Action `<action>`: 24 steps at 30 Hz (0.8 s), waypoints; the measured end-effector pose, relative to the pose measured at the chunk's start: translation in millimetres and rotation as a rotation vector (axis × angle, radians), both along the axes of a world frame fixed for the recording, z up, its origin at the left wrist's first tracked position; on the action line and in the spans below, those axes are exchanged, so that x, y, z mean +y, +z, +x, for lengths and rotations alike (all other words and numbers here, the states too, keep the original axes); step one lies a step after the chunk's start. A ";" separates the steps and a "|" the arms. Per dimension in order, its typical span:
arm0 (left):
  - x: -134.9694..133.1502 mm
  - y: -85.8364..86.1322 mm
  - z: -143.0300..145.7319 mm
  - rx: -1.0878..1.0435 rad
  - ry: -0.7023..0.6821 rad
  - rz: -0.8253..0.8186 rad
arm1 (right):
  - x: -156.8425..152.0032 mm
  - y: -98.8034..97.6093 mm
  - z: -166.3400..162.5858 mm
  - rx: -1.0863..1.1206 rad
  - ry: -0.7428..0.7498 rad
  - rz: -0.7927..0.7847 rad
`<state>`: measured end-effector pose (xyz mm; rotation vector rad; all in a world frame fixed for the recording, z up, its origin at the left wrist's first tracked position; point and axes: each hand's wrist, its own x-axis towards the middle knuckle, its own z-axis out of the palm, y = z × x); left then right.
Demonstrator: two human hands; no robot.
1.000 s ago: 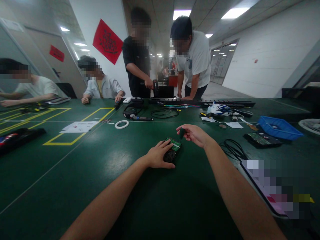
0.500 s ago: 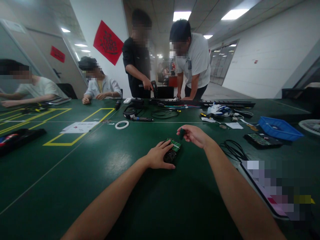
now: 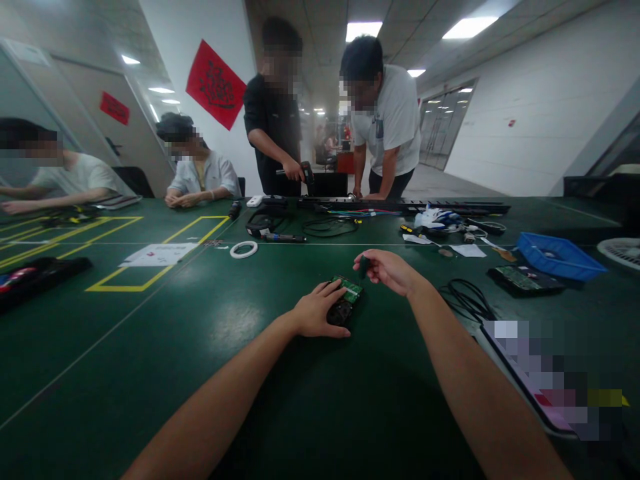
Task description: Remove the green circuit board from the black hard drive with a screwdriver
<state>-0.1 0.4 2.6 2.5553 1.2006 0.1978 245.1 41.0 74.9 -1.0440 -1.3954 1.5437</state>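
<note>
A hard drive (image 3: 341,312) with a green circuit board on top lies on the dark green table. My left hand (image 3: 319,309) spans its left side, with fingers over the board and the thumb along the near end, holding it against the tabletop. In my right hand (image 3: 387,270), a screwdriver (image 3: 363,268) with a dark green handle is pinched upright between thumb and fingers. It stands above the right edge of the board. Its tip is too small to make out.
Off to the right lie another hard drive (image 3: 527,280), a blue tray (image 3: 557,257) and a coiled black cable (image 3: 465,300). A white ring (image 3: 244,250) and a pen-shaped tool (image 3: 284,237) lie beyond my left hand. Across the table, co-workers stand and sit; one holds a power tool (image 3: 307,175).
My hands, the hard drive and the screwdriver stay nearly in place. A seated co-worker at the left has brought both hands together.
</note>
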 end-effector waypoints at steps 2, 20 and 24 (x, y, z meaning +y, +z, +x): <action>-0.3 0.4 0.0 0.001 -0.002 0.004 | 0.0 0.0 0.2 0.002 0.004 0.003; -0.8 1.6 0.4 -0.004 0.000 0.000 | -1.2 0.0 -0.5 -0.003 0.005 0.010; -1.1 2.0 0.5 -0.003 -0.002 -0.005 | -1.0 -0.1 -0.8 -0.004 0.000 0.008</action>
